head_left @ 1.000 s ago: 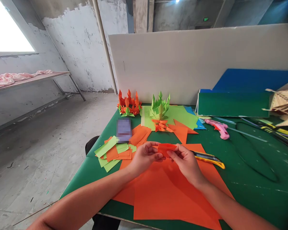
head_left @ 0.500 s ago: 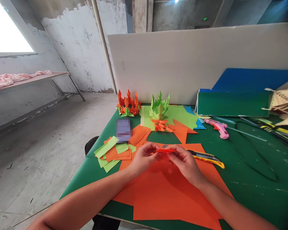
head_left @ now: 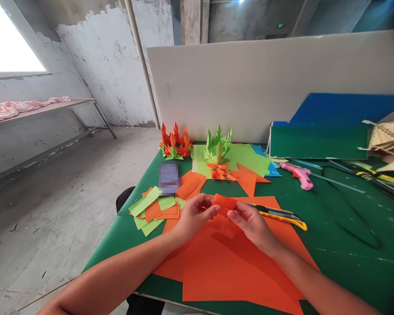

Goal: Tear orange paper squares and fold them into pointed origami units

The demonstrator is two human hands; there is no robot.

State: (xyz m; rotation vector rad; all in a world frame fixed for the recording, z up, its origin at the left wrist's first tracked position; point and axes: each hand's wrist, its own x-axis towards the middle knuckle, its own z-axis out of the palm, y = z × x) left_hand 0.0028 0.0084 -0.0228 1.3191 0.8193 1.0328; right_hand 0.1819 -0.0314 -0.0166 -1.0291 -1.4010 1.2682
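Both of my hands pinch a small folded orange paper piece (head_left: pixel 225 201) above the middle of the green table (head_left: pixel 335 227). My left hand (head_left: pixel 195 215) grips its left end with thumb and fingers closed. My right hand (head_left: pixel 252 221) holds its right end the same way. Large orange paper sheets (head_left: pixel 230 267) lie flat under my hands. A yellow utility knife (head_left: pixel 282 215) rests just right of my right hand.
Orange (head_left: pixel 176 142) and green (head_left: pixel 218 146) folded paper crowns stand at the table's back by a white board (head_left: pixel 282 78). Cut paper scraps (head_left: pixel 154 208) lie at the left edge. A pink glue gun (head_left: pixel 298 175), a green box (head_left: pixel 318 142) and wooden sticks (head_left: pixel 389 140) sit at the right.
The small orange piece was seen edge-on half a second ago; now it is turned up and its broad face shows. My hands stay in the same place.
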